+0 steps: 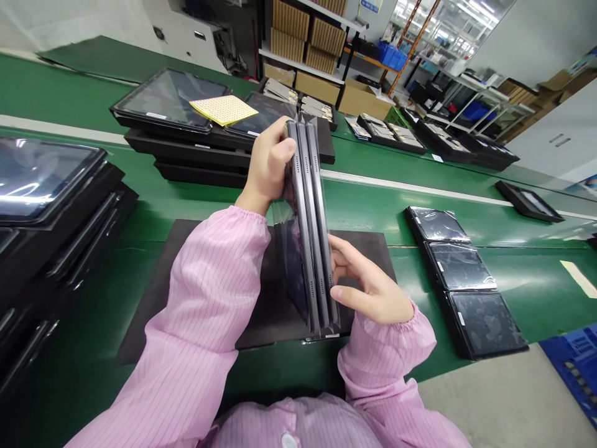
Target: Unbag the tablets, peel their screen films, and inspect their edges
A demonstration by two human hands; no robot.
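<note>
Three tablets point(311, 224) stand on edge, pressed side by side, their grey metal rims with speaker holes facing me and clear film around them. My left hand point(273, 155) grips the stack at its upper end, thumb over the near side. Lower down, my right hand point(368, 280) is closed against the right face of the stack, thumb by the near rim and fingers partly behind it. Beneath the tablets lies a flat black mat or tray point(186, 298). A bit of film and a white label show at their lower end.
Stacked black trays with tablets stand at left point(46, 180) and behind my left hand point(186, 140), the latter bearing a yellow dotted sheet point(224, 109). A tray of three filmed tablets point(461, 267) lies right. More trays point(392, 134) line the green bench point(368, 214); a blue crate point(571, 367) sits lower right.
</note>
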